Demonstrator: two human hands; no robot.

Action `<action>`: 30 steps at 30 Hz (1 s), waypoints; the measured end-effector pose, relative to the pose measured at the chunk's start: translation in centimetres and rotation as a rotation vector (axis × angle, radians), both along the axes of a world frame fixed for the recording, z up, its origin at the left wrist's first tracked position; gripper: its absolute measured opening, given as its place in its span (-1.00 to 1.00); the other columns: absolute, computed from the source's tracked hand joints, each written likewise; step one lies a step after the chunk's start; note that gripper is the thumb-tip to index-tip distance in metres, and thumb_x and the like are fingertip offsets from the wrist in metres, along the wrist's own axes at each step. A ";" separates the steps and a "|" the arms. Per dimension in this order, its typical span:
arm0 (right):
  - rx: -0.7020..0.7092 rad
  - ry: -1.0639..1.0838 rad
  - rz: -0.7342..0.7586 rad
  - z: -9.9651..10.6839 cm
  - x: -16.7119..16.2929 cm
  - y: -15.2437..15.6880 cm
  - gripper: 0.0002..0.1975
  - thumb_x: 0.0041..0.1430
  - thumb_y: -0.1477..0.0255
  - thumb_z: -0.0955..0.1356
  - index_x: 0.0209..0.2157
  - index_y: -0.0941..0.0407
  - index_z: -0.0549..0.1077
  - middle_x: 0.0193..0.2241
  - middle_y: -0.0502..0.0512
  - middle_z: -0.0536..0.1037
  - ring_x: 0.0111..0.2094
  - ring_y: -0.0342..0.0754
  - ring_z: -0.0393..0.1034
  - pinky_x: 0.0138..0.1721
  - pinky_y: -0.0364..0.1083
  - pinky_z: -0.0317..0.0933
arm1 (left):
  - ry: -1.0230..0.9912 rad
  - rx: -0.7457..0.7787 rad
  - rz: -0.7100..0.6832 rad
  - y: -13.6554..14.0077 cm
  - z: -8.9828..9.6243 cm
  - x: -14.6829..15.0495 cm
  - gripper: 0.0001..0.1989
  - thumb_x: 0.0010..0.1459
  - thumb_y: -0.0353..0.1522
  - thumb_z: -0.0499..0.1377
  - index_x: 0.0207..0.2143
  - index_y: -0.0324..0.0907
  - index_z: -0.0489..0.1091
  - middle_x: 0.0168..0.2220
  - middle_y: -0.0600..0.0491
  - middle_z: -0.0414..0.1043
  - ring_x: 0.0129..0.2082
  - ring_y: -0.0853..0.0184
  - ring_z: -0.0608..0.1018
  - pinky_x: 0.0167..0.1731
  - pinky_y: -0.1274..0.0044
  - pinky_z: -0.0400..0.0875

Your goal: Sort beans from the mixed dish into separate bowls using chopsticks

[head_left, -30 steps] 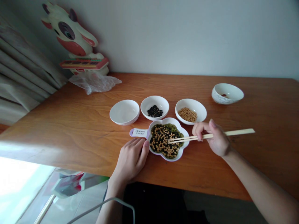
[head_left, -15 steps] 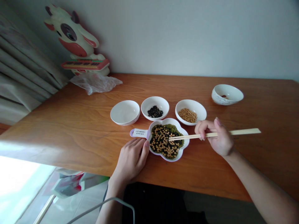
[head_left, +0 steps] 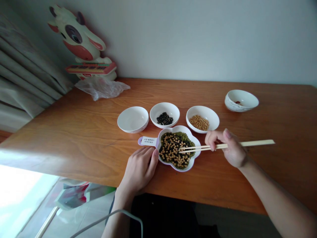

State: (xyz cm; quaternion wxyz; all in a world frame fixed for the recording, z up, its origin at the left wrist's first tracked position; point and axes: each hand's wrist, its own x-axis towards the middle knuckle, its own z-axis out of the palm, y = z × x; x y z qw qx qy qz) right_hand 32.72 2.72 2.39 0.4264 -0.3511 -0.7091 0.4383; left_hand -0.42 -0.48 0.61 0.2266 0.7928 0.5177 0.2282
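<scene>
My right hand (head_left: 229, 147) grips a pair of pale wooden chopsticks (head_left: 257, 143). Their tips are slightly apart, over the mixed beans (head_left: 173, 150) in a white flower-shaped dish (head_left: 197, 155). Yellow, black and green beans lie together in it. My left hand (head_left: 141, 165) rests on the table with fingers curled, its thumb and forefinger at the dish's left rim, just below the labelled lilac handle (head_left: 148, 141). Behind the dish stand a white bowl of black beans (head_left: 164, 118), a white bowl of yellow soybeans (head_left: 198, 122) and an empty white bowl (head_left: 133, 119).
A patterned bowl (head_left: 241, 100) with something small and dark red inside stands at the back right of the wooden table (head_left: 74, 132). A crumpled plastic bag (head_left: 102, 88) and a cow-shaped toy keyboard (head_left: 90, 67) are at the back left. A grey cable (head_left: 119, 211) crosses my left forearm.
The chopstick tips have spread a little apart, and the lower one has dipped toward the beans. My right hand has shifted slightly left and down. My left hand and the dish stay put.
</scene>
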 end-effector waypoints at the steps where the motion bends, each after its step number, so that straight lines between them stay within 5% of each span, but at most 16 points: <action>1: 0.006 0.000 -0.002 0.0 0.0 0.0 -0.31 0.55 0.07 -0.05 -0.48 0.07 0.40 -0.51 0.05 0.39 -0.43 -0.01 0.27 -0.28 0.03 0.10 | 0.001 0.000 0.000 0.0 0.0 0.0 -0.65 0.53 -0.26 -0.10 -0.39 -0.09 0.16 -0.36 0.06 0.41 -0.34 0.26 0.43 -0.23 0.40 0.25; 20: 0.012 0.009 0.016 -0.3 -0.2 -0.1 -0.38 0.54 0.10 0.02 -0.47 0.07 0.40 -0.48 0.07 0.41 -0.40 0.00 0.30 -0.25 0.04 0.14 | 0.010 0.011 0.003 0.0 0.2 0.1 -0.66 0.53 -0.28 -0.10 -0.39 -0.09 0.17 -0.36 0.04 0.43 -0.34 0.24 0.45 -0.24 0.40 0.26; 30: -0.091 0.066 -0.080 0.6 0.4 0.3 -0.51 0.52 0.15 0.15 -0.38 0.08 0.49 -0.47 0.08 0.43 -0.46 -0.05 0.25 -0.46 -0.05 0.11 | 0.034 0.013 0.002 0.1 0.1 0.1 -0.65 0.53 -0.28 -0.10 -0.40 -0.10 0.15 -0.38 0.04 0.40 -0.35 0.25 0.45 -0.24 0.40 0.27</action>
